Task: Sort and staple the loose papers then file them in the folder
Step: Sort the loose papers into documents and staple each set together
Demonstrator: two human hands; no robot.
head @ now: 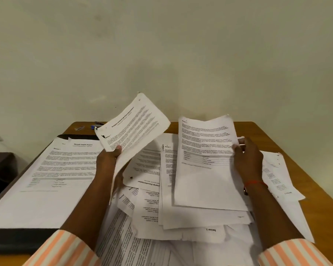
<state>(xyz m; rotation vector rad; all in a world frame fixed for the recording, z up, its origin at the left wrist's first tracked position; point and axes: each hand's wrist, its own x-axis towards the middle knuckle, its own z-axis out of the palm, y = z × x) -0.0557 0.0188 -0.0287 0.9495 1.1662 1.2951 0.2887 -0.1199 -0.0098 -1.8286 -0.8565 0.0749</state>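
My left hand (109,159) grips a printed sheet (134,123) by its lower edge and holds it tilted up above the table. To the right, my right hand (247,158) pinches the right edge of a second printed sheet (206,162) with a small table on it, lifted over the heap. A messy pile of loose papers (161,204) covers the middle and right of the wooden table (267,135). On the left lies a dark folder (17,235) with a printed report page (52,175) on top. A stapler (97,125) shows at the far edge, partly hidden by the raised sheet.
A small shiny clip-like object (79,128) lies near the back edge beside the stapler. Plain wall stands right behind the table. A dark piece of furniture (0,166) sits off the left edge. Papers overhang the right side (288,181).
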